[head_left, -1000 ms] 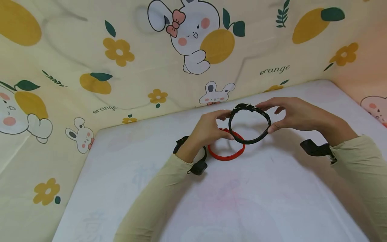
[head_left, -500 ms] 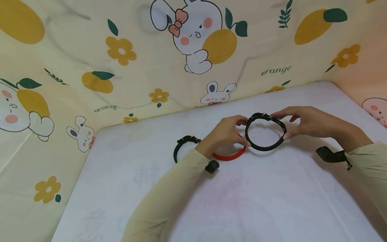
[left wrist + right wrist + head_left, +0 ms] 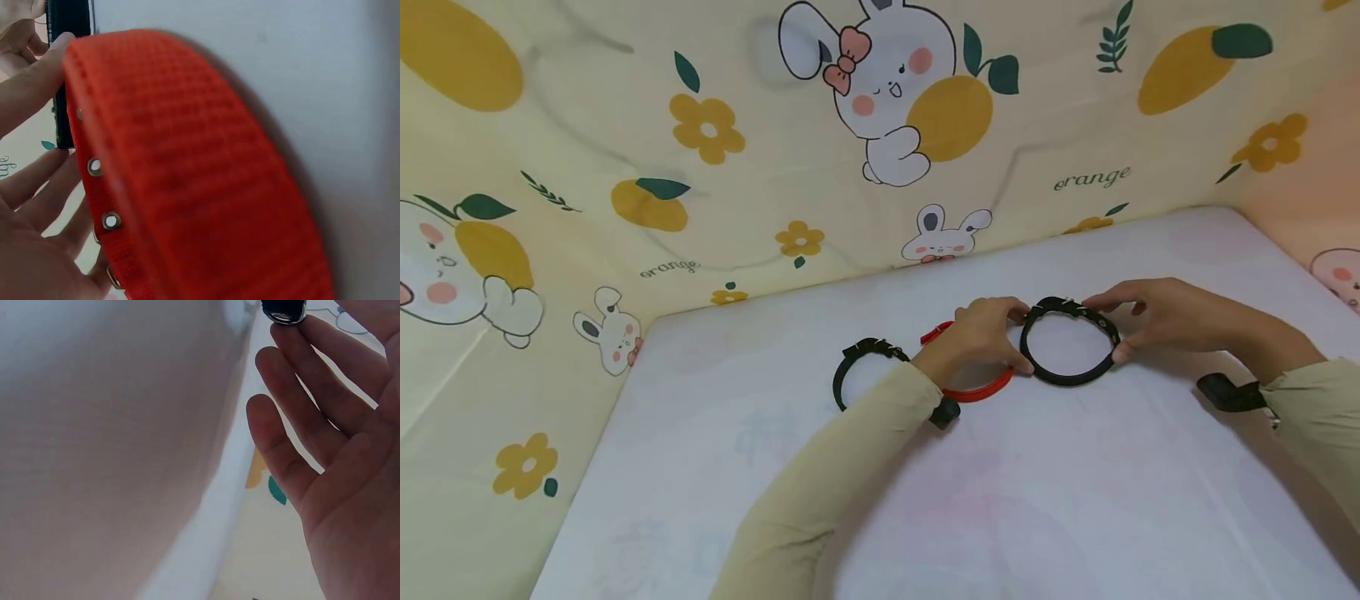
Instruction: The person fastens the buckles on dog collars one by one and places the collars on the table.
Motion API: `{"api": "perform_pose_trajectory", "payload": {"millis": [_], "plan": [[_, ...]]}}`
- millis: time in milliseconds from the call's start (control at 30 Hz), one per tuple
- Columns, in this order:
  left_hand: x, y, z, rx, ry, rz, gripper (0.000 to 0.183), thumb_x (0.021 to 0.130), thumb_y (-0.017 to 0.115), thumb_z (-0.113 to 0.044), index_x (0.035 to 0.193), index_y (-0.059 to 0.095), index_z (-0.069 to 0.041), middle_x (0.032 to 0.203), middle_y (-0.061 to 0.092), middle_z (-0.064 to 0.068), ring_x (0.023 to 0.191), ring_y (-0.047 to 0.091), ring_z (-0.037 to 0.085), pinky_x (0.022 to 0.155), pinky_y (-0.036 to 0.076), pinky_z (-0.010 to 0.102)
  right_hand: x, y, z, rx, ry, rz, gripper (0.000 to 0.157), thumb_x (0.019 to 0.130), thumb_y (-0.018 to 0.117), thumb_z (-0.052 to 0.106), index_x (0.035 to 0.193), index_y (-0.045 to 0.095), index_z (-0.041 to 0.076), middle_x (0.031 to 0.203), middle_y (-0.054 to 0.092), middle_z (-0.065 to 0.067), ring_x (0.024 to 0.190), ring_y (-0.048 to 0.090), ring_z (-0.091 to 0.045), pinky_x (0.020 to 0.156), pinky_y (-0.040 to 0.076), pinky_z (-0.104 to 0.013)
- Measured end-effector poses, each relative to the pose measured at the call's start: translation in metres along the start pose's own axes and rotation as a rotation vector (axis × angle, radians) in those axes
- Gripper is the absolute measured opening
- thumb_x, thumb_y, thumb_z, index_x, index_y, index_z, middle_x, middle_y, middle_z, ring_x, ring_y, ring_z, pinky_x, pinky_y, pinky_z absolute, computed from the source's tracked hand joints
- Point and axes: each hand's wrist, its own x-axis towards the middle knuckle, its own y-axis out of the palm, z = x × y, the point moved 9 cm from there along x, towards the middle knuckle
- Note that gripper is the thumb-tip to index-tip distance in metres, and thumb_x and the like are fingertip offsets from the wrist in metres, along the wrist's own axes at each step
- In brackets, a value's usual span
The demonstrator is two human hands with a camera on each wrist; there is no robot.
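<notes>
A black buckled collar (image 3: 1070,382), closed into a ring, is at the table surface in the head view. My left hand (image 3: 981,335) holds its left side between thumb and fingers. On the opposite side, the thumb and fingertips of my right hand (image 3: 1187,317) grip it near the buckle. Beneath my left hand stands a red collar (image 3: 976,393), partly covered by that hand; its eyelet holes and woven band fill much of the left wrist view. In the right wrist view just one dark end of the black collar (image 3: 284,309) shows at the fingertips.
Further left, a second black collar (image 3: 841,379) lies on the white table (image 3: 715,417), partly behind my left forearm. A printed cloth wall (image 3: 737,192) rises along the table's back and sides.
Both hands have moved right and down with the black collar, from above the red collar to the table surface at its right. The red collar and the left black collar have stayed put.
</notes>
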Motion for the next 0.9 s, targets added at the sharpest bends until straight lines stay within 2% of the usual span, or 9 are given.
{"api": "perform_pose_trajectory", "payload": {"millis": [133,300,433,633,733,900], "plan": [[-0.001,-0.001,0.005,0.084,-0.043,-0.002,0.076,0.074,0.087,-0.043,0.141,0.055,-0.026,0.134,0.063,-0.013,0.126,0.054,0.009,0.093,0.037,0.037,0.003,0.004,0.003,0.003,-0.024,0.022,0.080,0.068,0.089,0.043,0.139,0.058,0.021,0.134,0.064,-0.008,0.109,0.063,-0.033,0.084,0.049,-0.040],[-0.004,-0.006,0.014,0.095,-0.096,-0.015,0.079,0.072,0.087,-0.048,0.143,0.054,-0.032,0.138,0.060,-0.015,0.130,0.053,0.009,0.093,0.035,0.037,0.007,0.006,0.005,0.002,-0.031,0.031,0.083,0.067,0.090,0.042,0.140,0.057,0.019,0.136,0.062,-0.009,0.109,0.063,-0.034,0.086,0.050,-0.043],[-0.011,-0.011,0.022,0.003,-0.100,-0.045,0.077,0.073,0.087,-0.046,0.142,0.056,-0.031,0.136,0.062,-0.016,0.132,0.052,0.010,0.096,0.035,0.036,0.008,0.006,0.008,0.000,-0.038,0.051,0.086,0.068,0.090,0.043,0.142,0.055,0.017,0.139,0.060,-0.011,0.113,0.062,-0.038,0.090,0.050,-0.049],[-0.033,-0.028,0.037,-0.163,-0.013,-0.153,0.071,0.077,0.086,-0.040,0.140,0.059,-0.024,0.132,0.066,-0.007,0.131,0.054,0.016,0.107,0.038,0.039,0.006,-0.004,0.016,-0.016,-0.051,0.011,0.083,0.068,0.090,0.042,0.141,0.056,0.020,0.140,0.060,-0.009,0.115,0.060,-0.040,0.093,0.048,-0.054],[-0.048,-0.039,0.051,-0.222,-0.001,-0.205,0.067,0.079,0.084,-0.039,0.139,0.060,-0.021,0.132,0.067,-0.003,0.132,0.053,0.016,0.110,0.042,0.037,0.006,-0.008,0.022,-0.025,-0.050,-0.023,0.079,0.072,0.087,0.045,0.140,0.056,0.022,0.137,0.062,-0.007,0.115,0.060,-0.038,0.092,0.047,-0.055],[-0.071,-0.057,0.081,-0.268,-0.046,-0.283,0.060,0.082,0.081,-0.038,0.135,0.063,-0.017,0.135,0.064,-0.003,0.132,0.052,0.018,0.110,0.045,0.036,0.006,-0.014,0.029,-0.043,-0.044,-0.087,0.064,0.085,0.076,0.048,0.140,0.056,0.022,0.141,0.057,-0.006,0.114,0.059,-0.039,0.090,0.047,-0.057]]}}
